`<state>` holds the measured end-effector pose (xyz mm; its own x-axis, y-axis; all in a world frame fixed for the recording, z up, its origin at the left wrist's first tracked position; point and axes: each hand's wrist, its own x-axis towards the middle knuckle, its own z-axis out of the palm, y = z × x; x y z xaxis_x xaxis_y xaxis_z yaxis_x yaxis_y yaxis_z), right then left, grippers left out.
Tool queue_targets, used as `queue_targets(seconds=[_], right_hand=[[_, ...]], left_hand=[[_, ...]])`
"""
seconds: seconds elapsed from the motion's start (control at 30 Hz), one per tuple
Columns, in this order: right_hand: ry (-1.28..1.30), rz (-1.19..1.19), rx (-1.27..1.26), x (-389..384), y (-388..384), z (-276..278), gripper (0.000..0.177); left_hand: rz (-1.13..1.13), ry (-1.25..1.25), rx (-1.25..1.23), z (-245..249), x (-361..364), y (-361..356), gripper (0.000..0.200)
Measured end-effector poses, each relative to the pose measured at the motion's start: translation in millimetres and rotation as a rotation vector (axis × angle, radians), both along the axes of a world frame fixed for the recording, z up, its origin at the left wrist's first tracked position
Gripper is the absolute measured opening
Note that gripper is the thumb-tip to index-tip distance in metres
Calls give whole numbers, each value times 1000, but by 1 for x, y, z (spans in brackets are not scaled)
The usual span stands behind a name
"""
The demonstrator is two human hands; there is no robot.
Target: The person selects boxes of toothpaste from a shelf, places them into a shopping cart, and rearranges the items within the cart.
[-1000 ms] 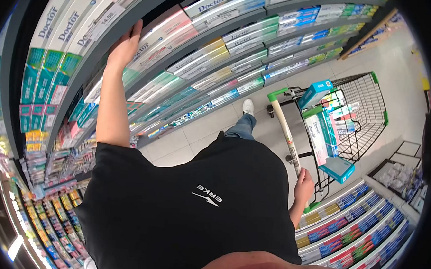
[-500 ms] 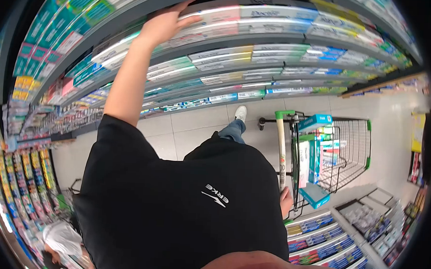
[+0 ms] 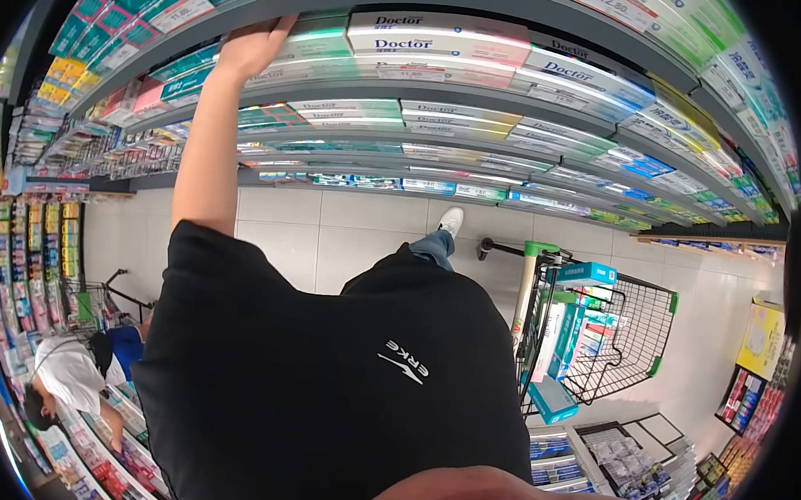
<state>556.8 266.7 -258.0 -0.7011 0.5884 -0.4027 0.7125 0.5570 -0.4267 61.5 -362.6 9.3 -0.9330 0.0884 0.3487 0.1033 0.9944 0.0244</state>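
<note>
My left hand [image 3: 250, 54] reaches up to a shelf and lies over the top of stacked toothpaste boxes, fingers stretched toward the back. Its fingertips are partly hidden under the shelf above; no box is lifted. Right of it sit white boxes with green ends [image 3: 316, 51], then white-and-pink "Doctor" boxes [image 3: 439, 42]. Teal boxes [image 3: 184, 85] lie to its left. My right hand is out of sight behind my black shirt, on the side of the shopping cart handle [image 3: 525, 284]. In the cart [image 3: 645, 331] are teal boxes [image 3: 585, 274] and several other packages.
Lower shelves [image 3: 443, 125] hold more toothpaste boxes in rows. A white shoe [image 3: 452, 220] stands on the tiled floor [image 3: 357, 221]. Behind on the left, a person in a white top [image 3: 68, 368] leans beside another cart [image 3: 99, 307]. Display racks [image 3: 630, 457] stand at lower right.
My left hand has moved left along the shelf, from beside the pink-ended boxes to the green-ended ones. My right hand, earlier at the cart handle, has gone out of sight.
</note>
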Motion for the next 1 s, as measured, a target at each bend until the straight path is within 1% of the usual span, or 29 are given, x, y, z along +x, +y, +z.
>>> queue_targets(seconds=[0.03, 0.07, 0.13, 0.17, 0.23, 0.27, 0.33, 0.37, 0.4, 0.43, 0.47, 0.53, 0.63, 0.7, 0.73, 0.8, 0.83, 0.87, 0.93, 1.0], right_hand=[[6, 8, 12, 0, 0, 0, 65], [12, 16, 24, 1, 0, -1, 65], [20, 27, 44, 1, -1, -1, 65], [23, 30, 54, 1, -1, -1, 65], [29, 26, 72, -1, -3, 0, 66], [30, 21, 79, -1, -3, -1, 66], [28, 11, 87, -2, -5, 0, 66], [25, 6, 89, -3, -5, 0, 66], [25, 1, 91, -3, -6, 0, 66], [30, -5, 92, -4, -6, 1, 66], [34, -12, 94, -4, -7, 1, 66], [46, -23, 100, -6, -8, 2, 66], [59, -37, 109, -8, -10, 3, 67], [81, -19, 98, -10, -11, 8, 67], [48, -45, 80, -17, -18, 21, 68], [25, -22, 82, -19, -18, 24, 68], [27, -53, 79, -20, -18, 22, 68], [65, -22, 98, -13, -13, 10, 68], [61, -39, 103, -12, -13, 9, 67], [65, -60, 53, -13, -14, 12, 65]], left_hand=[[-1, 45, -8, -5, -10, -6, 68], [4, 43, -5, -9, -21, -13, 68], [150, 15, -48, -13, -32, -13, 77], [151, 11, -48, -14, -32, -15, 77], [135, -44, 31, -13, -35, -11, 84], [128, -50, 30, -10, -35, -8, 84], [132, -188, 9, 0, -31, -2, 84], [126, -196, 1, -1, -31, -2, 84], [107, -204, 47, -1, -32, -3, 84], [86, -208, 93, 0, -34, -2, 83], [79, -210, 85, 1, -34, 0, 83], [45, -159, 142, 0, -31, 5, 82], [68, -124, 64, -2, -27, 12, 79], [58, -119, 69, -7, -29, 8, 78], [57, -110, 80, -7, -31, 5, 76], [50, -143, 57, -4, -33, 1, 75], [49, -166, 46, -1, -35, 0, 74], [37, -170, 33, 2, -37, 0, 74], [-21, -214, 112, 4, -37, -1, 69], [-26, -192, 106, 3, -38, -1, 71]])
